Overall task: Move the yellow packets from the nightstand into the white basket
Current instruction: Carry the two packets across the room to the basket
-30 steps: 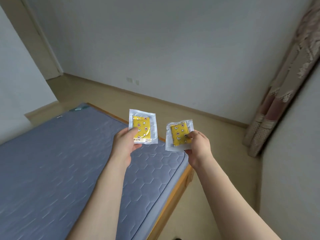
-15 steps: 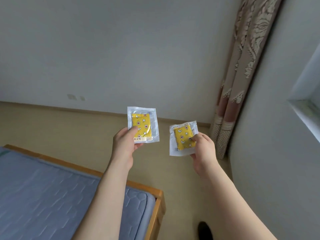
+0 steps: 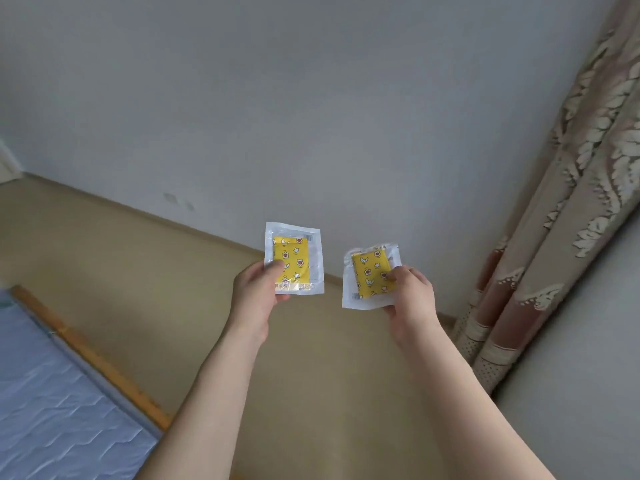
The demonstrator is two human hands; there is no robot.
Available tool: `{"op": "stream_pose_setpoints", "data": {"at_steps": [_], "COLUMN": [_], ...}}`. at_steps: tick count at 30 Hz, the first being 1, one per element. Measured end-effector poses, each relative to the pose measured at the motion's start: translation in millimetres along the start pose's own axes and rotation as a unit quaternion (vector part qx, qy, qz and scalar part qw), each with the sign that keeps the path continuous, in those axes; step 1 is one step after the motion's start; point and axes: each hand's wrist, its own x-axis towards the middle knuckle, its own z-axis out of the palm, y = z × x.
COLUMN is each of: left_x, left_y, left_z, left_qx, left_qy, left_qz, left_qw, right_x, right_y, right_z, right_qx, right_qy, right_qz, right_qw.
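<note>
Single head cam, wide-angle, looking forward and down along both outstretched forearms. Tilted frame: bed [image 3: 52,403] corner lower left, floor [image 3: 145,282] mid, wall [image 3: 311,116] ahead, curtain [image 3: 571,220] right. Hands close, centre frame.

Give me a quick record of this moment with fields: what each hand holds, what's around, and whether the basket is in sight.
left hand: grips the left yellow packet by its lower left corner
right hand: pinches the right yellow packet, tilted
packets: held apart, over the floor
surroundings: bed lower left, curtain right
white basket: not in view
nightstand: not in view
</note>
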Motion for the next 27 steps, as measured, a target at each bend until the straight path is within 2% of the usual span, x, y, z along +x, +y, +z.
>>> {"op": "stream_pose_setpoints", "data": {"at_steps": [8, 14, 27], "left_x": [167, 296, 490], "left_y": [5, 46, 78], "left_z": [-22, -58, -146], "left_qx": [-0.037, -0.076, -0.083], "left_qy": [0.096, 0.166, 0.310], "left_qz": [-0.005, 0.001, 0.004], "left_qw": [0.995, 0.983, 0.947], "right_x": [138, 219, 348], "right_y": [8, -15, 12], "right_z": [154, 286, 542], "right_qx": [-0.029, -0.055, -0.096], "right_qy": [-0.112, -0.178, -0.300], "right_qz": [0.022, 0.024, 0.078], "right_qw": [0.993, 0.982, 0.946]}}
